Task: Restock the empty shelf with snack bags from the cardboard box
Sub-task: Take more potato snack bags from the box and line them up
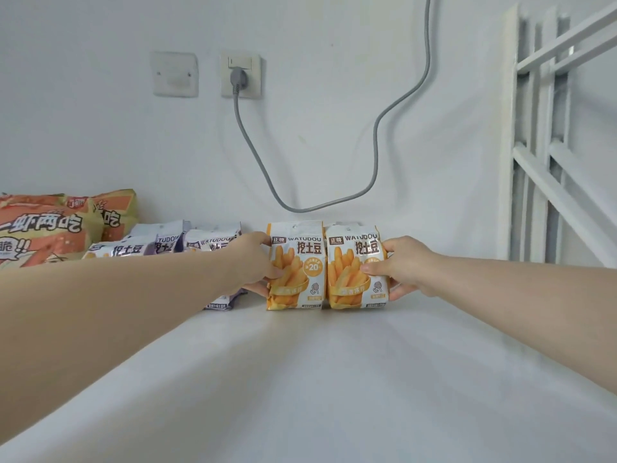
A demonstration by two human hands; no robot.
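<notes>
Two orange-and-white snack bags stand upright side by side near the back of the white shelf (334,379), against the wall. My left hand (255,264) grips the left snack bag (300,272) by its left edge. My right hand (402,267) grips the right snack bag (350,275) by its right edge. The two bags touch each other. The cardboard box is out of view.
Several purple-and-white snack bags (173,243) lie to the left of my left hand. Large orange snack bags (50,228) are stacked at the far left. A grey cable (377,128) hangs from a wall socket (241,75). A white metal frame (551,145) stands at right.
</notes>
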